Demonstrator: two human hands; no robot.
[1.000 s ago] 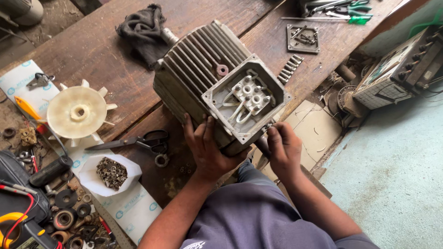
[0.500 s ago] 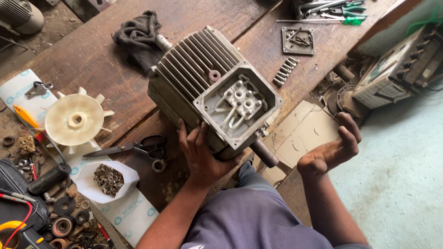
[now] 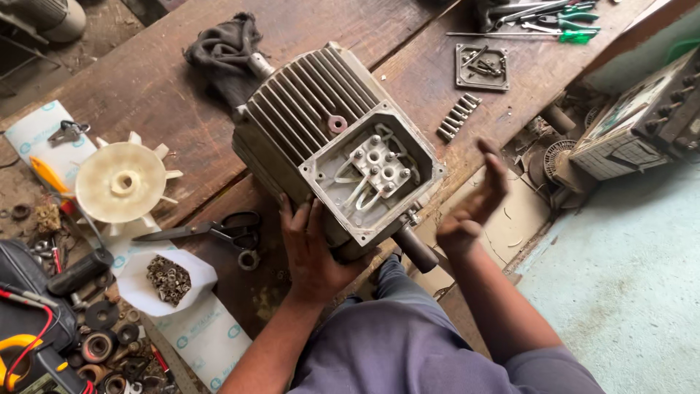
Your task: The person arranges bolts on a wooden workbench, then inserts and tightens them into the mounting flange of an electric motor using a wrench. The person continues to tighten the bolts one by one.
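The left hand (image 3: 312, 252) lies flat and spread against the near end of the motor (image 3: 332, 149), fingers pointing up the frame and palm pressed on the grey casing just below and left of the open terminal box (image 3: 372, 171); it grips nothing, only braces. The right hand (image 3: 474, 204) is raised free in the air at centre right, open with fingers together and slightly curled, palm turned toward the motor, holding nothing and touching nothing. The motor sits in the middle of the frame on the wooden bench (image 3: 146, 80), tilted, its ribbed housing running toward the upper left and its shaft (image 3: 415, 248) jutting down to the lower right, between the two hands and near the right wrist. Inside the box, a terminal block with studs and pale wires shows. Left of the left hand lie scissors (image 3: 211, 230), and farther left a cream fan (image 3: 120, 182) and a white sheet with small nuts (image 3: 168, 277). A dark rag (image 3: 222, 51) lies at the motor's far end. In the upper right are a square cover plate (image 3: 481, 67) and a row of bolts (image 3: 459, 115).
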